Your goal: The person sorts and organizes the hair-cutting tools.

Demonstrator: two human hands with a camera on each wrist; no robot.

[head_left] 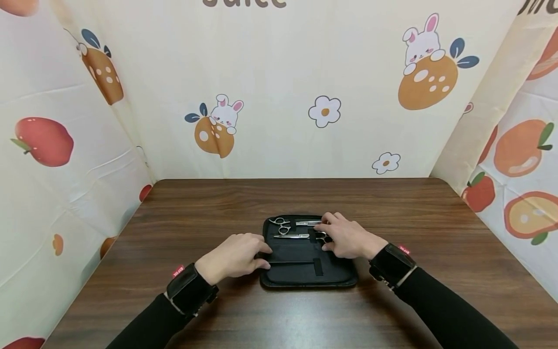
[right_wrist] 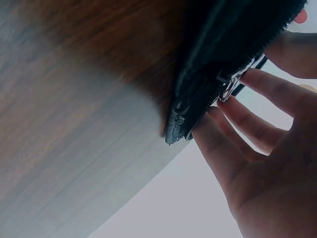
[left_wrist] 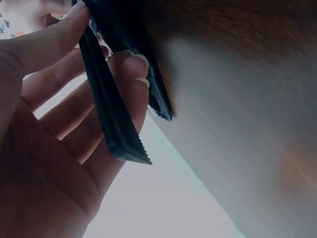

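Curtain (head_left: 270,121) behind table (head_left: 205,208); hands (head_left: 239,255) (head_left: 346,238) partly cover black case (head_left: 287,277), scissors (head_left: 293,236) inside.

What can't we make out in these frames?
Head: blade end of the upper silver metal scissors, covered by the right hand.
Head: part of the handles on the lower silver metal scissors, behind that hand.
Head: text on the small red fabric tag, too small.
Head: large brown lettering, cut by top edge.
Right wrist: rest of the black zippered case, cut by top edge.
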